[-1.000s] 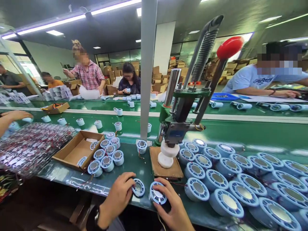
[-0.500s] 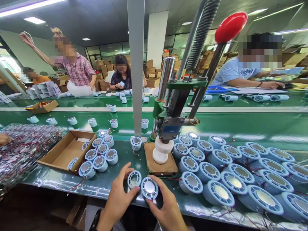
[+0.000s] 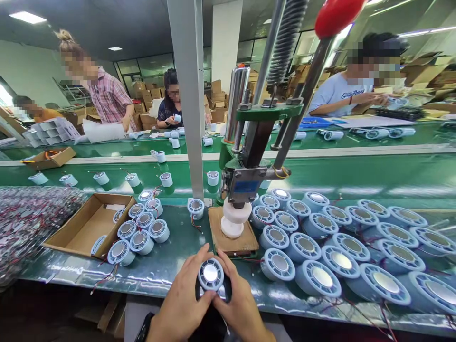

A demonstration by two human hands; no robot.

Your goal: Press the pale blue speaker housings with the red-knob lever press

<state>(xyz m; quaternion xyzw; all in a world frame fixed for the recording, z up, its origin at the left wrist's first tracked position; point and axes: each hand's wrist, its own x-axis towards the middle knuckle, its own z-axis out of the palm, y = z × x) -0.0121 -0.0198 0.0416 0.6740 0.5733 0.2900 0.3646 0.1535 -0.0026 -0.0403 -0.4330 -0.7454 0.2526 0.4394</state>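
Between my two hands is a round light-blue part (image 3: 211, 274) with a silver disc in its middle, held above the table's front edge. My left hand (image 3: 185, 289) grips its left side, the thumb at the near rim. Fingers of my right hand (image 3: 237, 294) wrap the other side, and both thumbs nearly meet. A thin wire hangs below. Just beyond stands a hand press (image 3: 245, 185) with white pads over a brown wooden base (image 3: 217, 228). One similar blue part (image 3: 195, 208) sits left of the press.
Many blue parts (image 3: 320, 278) with red wires crowd the right side. At left are several more (image 3: 141, 241), an open cardboard box (image 3: 74, 225) and a pile of wired pieces in plastic (image 3: 35, 223). A grey post (image 3: 188, 95) rises beyond, before a green conveyor (image 3: 338, 171) and people.
A blue ring in my left hand and the silver-disc part in my right hand were apart; now both hands close round one part. The view has shifted slightly.
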